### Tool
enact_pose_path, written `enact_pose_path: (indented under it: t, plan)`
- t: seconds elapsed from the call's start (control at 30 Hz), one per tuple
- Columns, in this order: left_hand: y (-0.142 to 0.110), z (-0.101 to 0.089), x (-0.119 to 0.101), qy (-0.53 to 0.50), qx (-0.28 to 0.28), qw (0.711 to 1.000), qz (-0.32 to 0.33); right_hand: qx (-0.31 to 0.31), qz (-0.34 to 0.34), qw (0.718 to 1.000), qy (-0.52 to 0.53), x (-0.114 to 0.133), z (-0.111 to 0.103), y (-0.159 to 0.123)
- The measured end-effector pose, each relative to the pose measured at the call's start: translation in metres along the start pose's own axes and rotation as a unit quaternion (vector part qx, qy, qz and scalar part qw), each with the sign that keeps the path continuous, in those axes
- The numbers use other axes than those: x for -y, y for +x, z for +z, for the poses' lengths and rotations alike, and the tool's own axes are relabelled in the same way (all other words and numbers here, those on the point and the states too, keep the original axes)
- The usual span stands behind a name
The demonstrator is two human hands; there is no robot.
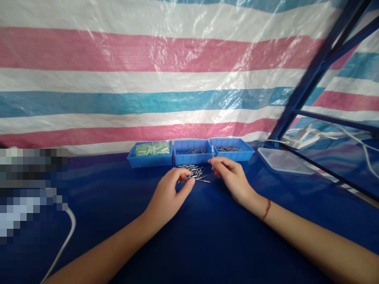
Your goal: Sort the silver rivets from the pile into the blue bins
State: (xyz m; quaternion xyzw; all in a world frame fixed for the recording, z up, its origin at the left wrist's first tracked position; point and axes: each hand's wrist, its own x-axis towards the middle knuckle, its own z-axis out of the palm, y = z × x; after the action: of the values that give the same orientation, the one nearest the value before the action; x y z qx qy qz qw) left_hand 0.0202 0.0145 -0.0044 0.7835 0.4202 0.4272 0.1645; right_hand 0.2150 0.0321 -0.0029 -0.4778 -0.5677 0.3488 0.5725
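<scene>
While the right hand (232, 178) holds one slim metal pin (212, 150) upright in a narrow pinch, the left hand (168, 193) is at a loose pile of similar pins (199, 172) on the dark blue worktop (207, 240). The left grip is narrow, thumb and forefinger close together; whether it holds a pin, I cannot tell. Just behind the pile stands the middle tray (192, 159), between the left tray (151, 161), with green-tinted packets (152, 148), and the right tray (245, 155); both middle and right trays contain more pins.
</scene>
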Motion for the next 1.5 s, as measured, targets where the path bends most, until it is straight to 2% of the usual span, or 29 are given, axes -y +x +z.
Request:
enact_pose_path:
  t: [0.07,0.13,0.27,0.37,0.47,0.57,0.7,0.87,0.97,1.07,1.23,1.5]
  plan:
    - [0.001,0.0,0.0,0.015,0.015,1.0,-0.008,-0.075,0.068,0.992,0.078,-0.003,-0.008,0.012]
    - [0.002,-0.001,0.0,0.035,0.028,0.999,-0.007,-0.12,0.108,0.979,0.127,-0.006,-0.017,0.023]
    - [0.006,-0.005,0.005,0.108,0.051,0.993,0.011,-0.148,0.12,0.972,0.14,-0.011,-0.028,0.034]
    - [0.011,-0.007,0.012,0.173,0.079,0.981,0.029,-0.146,0.114,0.973,0.139,-0.013,-0.025,0.032]
    - [0.014,-0.007,0.017,0.203,0.11,0.972,0.044,-0.117,0.093,0.983,0.11,-0.013,-0.016,0.023]
    - [0.014,-0.006,0.017,0.224,0.126,0.964,0.063,-0.059,0.041,0.997,0.022,-0.012,-0.009,0.014]
    - [0.012,-0.006,0.015,0.229,0.137,0.961,0.067,0.023,-0.022,0.995,-0.09,-0.006,-0.004,0.005]
    - [0.01,-0.005,0.013,0.19,0.096,0.975,0.061,0.091,-0.095,0.982,-0.136,0.0,-0.001,-0.002]
    - [0.008,-0.003,0.008,0.112,0.07,0.99,0.04,0.136,-0.094,0.979,-0.121,0.0,0.003,-0.006]
    - [0.005,-0.001,0.003,0.053,0.068,0.996,0.025,0.148,-0.077,0.983,-0.074,0.002,0.006,-0.012]
    - [0.005,-0.001,0.001,0.015,0.069,0.997,0.026,0.161,-0.062,0.985,-0.025,0.008,0.008,-0.016]
    - [0.004,-0.001,0.002,0.011,0.066,0.998,0.021,0.136,-0.072,0.988,-0.03,0.009,0.007,-0.017]
